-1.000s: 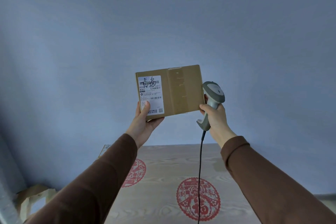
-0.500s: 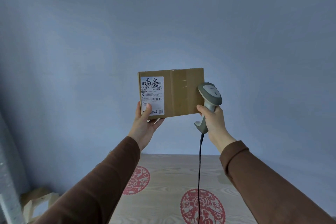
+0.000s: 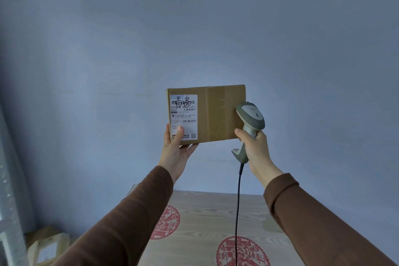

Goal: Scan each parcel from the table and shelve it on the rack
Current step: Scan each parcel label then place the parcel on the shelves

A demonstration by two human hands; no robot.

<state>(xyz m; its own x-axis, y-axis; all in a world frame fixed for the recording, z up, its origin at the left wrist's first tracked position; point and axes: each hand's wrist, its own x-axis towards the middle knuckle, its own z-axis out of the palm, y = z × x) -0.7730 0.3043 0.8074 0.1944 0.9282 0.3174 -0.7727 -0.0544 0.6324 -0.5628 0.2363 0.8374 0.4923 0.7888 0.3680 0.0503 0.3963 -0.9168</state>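
Parcel (image 3: 206, 113) held up off the table (image 3: 207, 218), pinched at its lower left corner by left hand (image 3: 176, 150), right hand (image 3: 254, 147) wrapped round scanner (image 3: 250, 123) at its right edge; thin corner pinch likely to slip, scanner possibly off the label (image 3: 183, 116).

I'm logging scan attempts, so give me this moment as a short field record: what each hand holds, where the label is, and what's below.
left hand: holds parcel by its lower left corner
right hand: grips scanner, head by the parcel's right edge
label: on parcel's left half, facing the camera
cord: hangs from scanner
table: below, red paper-cut motifs
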